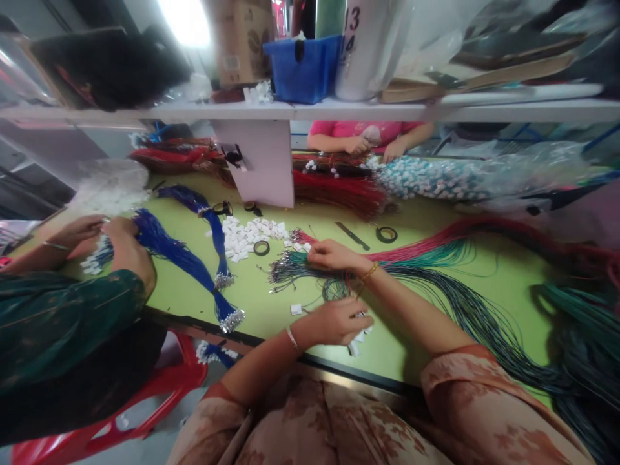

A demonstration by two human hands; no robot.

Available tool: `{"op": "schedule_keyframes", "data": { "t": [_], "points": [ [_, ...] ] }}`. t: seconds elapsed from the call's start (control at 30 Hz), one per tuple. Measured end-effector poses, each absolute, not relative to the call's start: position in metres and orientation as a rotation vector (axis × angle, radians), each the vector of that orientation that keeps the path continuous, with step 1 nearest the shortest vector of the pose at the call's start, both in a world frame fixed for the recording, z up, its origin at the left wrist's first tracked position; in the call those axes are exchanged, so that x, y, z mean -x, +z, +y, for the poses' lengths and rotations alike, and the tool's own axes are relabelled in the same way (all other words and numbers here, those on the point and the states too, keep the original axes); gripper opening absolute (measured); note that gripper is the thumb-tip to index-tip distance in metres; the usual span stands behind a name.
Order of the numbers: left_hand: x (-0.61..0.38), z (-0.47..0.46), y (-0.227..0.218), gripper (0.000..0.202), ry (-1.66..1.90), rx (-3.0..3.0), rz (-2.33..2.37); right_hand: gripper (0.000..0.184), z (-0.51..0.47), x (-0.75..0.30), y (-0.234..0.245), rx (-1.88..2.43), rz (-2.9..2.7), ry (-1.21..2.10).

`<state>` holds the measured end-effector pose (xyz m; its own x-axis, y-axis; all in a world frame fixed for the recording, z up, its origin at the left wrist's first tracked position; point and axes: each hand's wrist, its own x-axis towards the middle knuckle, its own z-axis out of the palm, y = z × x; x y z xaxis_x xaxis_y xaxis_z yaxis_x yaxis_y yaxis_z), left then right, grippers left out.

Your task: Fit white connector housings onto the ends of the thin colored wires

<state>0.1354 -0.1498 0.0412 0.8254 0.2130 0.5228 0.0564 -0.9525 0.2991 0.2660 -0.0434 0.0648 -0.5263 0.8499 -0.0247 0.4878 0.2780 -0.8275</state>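
My right hand [332, 255] has its fingers closed over the ends of a spread bundle of thin wires. Red wires [411, 247], green wires [436, 256] and black wires [445, 290] run off to the right from there; metal-tipped ends [283, 268] stick out to its left. Nearer the table's front edge, my left hand [339, 321] is closed with curled fingers. White connectors [356, 345] show at and below its fingertips, but its grip is partly hidden. Grey wires [334, 290] lie between my hands. One white connector [296, 309] rests left of them.
A pile of white connectors [247, 237], tape rolls [386, 234] and a dark flat blade-like tool [352, 236] lie behind my hands. Blue wire bundles [179, 255] lie left, near a co-worker's hands [119, 229]. Another person's hands [378, 147] work beyond the shelf [194, 114].
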Motion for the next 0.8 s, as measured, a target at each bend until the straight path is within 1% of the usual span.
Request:
{"op": "schedule_keyframes", "data": {
  "t": [0.03,0.1,0.17,0.2,0.27,0.33,0.37,0.4,0.47,0.53,0.6,0.7,0.8],
  "points": [
    [-0.140,-0.155,0.039,0.023,0.686,-2.825,0.121,0.021,-0.045,-0.263,0.063,1.234,-2.241,1.067],
    [-0.146,-0.161,0.033,0.030,0.559,-2.890,0.046,0.018,-0.050,-0.254,0.056,1.342,-2.381,0.851],
    [-0.145,-0.159,0.030,0.037,0.621,-2.860,0.067,0.017,-0.055,-0.246,0.049,1.469,-2.416,0.660],
    [-0.142,-0.155,0.030,0.038,0.709,-2.814,0.125,0.017,-0.058,-0.243,0.046,1.514,-2.425,0.591],
    [-0.133,-0.136,0.032,0.030,0.961,-2.660,0.396,0.018,-0.063,-0.240,0.040,1.566,-2.457,0.503],
    [-0.119,-0.106,0.036,0.023,1.209,-2.433,0.857,0.019,-0.068,-0.238,0.037,1.593,-2.477,0.449],
    [-0.112,-0.088,0.038,0.024,1.226,-2.361,1.089,0.021,-0.071,-0.237,0.035,1.607,-2.471,0.420],
    [-0.105,-0.069,0.039,0.026,1.174,-2.329,1.274,0.023,-0.073,-0.237,0.034,1.616,-2.459,0.386],
    [-0.094,-0.034,0.038,0.029,0.896,-2.391,1.424,0.027,-0.078,-0.236,0.034,1.619,-2.446,0.305],
    [-0.085,-0.008,0.035,0.031,0.564,-2.482,1.368,0.028,-0.081,-0.234,0.034,1.609,-2.473,0.238],
    [-0.081,0.005,0.031,0.030,0.392,-2.507,1.356,0.028,-0.082,-0.233,0.035,1.595,-2.519,0.207],
    [-0.078,0.005,0.028,0.028,0.348,-2.497,1.446,0.025,-0.081,-0.232,0.036,1.542,-2.616,0.186],
    [-0.077,-0.004,0.029,0.025,0.389,-2.448,1.527,0.025,-0.079,-0.234,0.039,1.465,-2.681,0.169]
  ]
}}
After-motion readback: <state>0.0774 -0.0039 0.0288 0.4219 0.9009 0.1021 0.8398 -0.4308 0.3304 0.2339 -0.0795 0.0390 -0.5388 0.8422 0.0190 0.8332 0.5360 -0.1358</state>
